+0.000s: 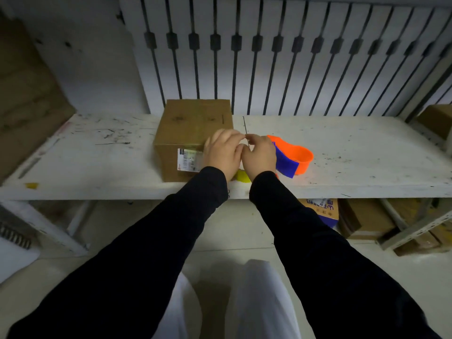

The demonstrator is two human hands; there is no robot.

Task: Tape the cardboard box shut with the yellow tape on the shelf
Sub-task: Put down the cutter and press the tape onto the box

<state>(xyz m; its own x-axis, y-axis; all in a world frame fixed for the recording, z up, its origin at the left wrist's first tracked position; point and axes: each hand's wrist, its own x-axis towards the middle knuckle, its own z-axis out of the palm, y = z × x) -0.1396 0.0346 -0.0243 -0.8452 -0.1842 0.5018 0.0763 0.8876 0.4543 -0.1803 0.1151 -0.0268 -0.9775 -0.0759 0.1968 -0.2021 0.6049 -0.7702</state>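
Note:
A brown cardboard box (193, 128) with a white label stands on the white shelf (354, 152), its top flaps down. My left hand (222, 152) and my right hand (260, 155) are curled together at the box's front right corner, with thumbs and forefingers pinched tip to tip. The yellow tape (242, 176) shows only as a small patch under my palms, between the wrists. The hands hide the rest of it. Both hands seem to grip it.
An orange and blue tape dispenser (296, 159) lies just right of my right hand. A yellow scrap (31, 185) sits at the shelf's left front edge. Cardboard boxes (362, 218) are stacked under the shelf on the right. A slatted white panel (281, 57) backs the shelf.

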